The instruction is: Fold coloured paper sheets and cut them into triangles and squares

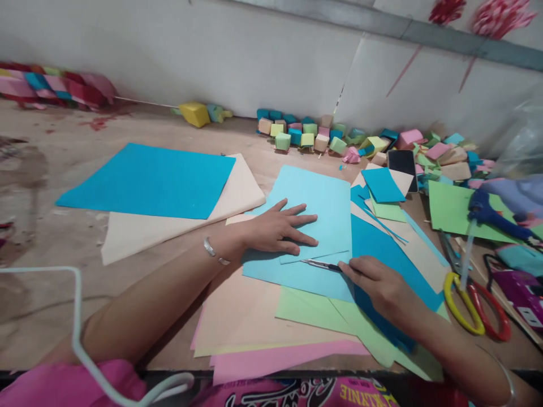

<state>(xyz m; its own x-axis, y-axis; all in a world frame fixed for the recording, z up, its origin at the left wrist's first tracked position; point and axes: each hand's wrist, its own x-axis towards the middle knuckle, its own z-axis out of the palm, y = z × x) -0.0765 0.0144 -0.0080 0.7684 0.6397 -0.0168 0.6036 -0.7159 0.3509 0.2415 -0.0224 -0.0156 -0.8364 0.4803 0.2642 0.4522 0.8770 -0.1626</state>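
My left hand (282,227) lies flat with fingers spread on a light blue paper sheet (314,198), which is folded over on itself. My right hand (377,282) is closed around a slim dark craft knife (324,265). Its pointed blade rests at the folded lower edge of the sheet, just below my left thumb. Beneath are peach sheets (246,316), light green sheets (311,312) and a bright blue sheet (373,240). Small cut pieces, including a bright blue piece (384,185), lie right of the folded sheet.
Scissors (464,322) with yellow and red handles and a blue glue gun (487,212) lie at the right. Behind are a phone (403,169) and rows of small paper boxes (307,138). A large blue sheet (148,181) lies left. A white cable (76,316) crosses the lower left.
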